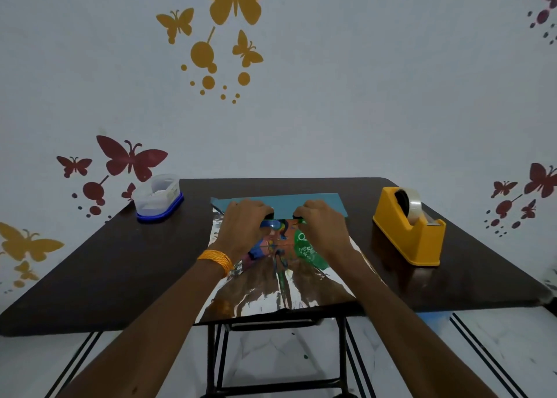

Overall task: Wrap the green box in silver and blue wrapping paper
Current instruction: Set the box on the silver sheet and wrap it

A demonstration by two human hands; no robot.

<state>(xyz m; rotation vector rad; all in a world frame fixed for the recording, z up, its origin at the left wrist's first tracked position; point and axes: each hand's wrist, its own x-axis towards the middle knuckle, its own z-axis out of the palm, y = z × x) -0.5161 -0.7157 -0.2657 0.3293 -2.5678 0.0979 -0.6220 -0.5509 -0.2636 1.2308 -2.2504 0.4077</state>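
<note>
the left hand (242,226) and right hand (324,226) cover much of the green box (304,247) — its far edge is out of sight. the fingers (259,208) curl down at the fold of the wrapping paper (283,204), so pinch or press cannot be told. the box's white print is too small to read. both forearms run off the bottom edge.

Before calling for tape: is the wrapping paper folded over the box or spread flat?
Mostly spread: wrapping paper lies silver-side up; only its far edge turned over, showing blue.
</note>
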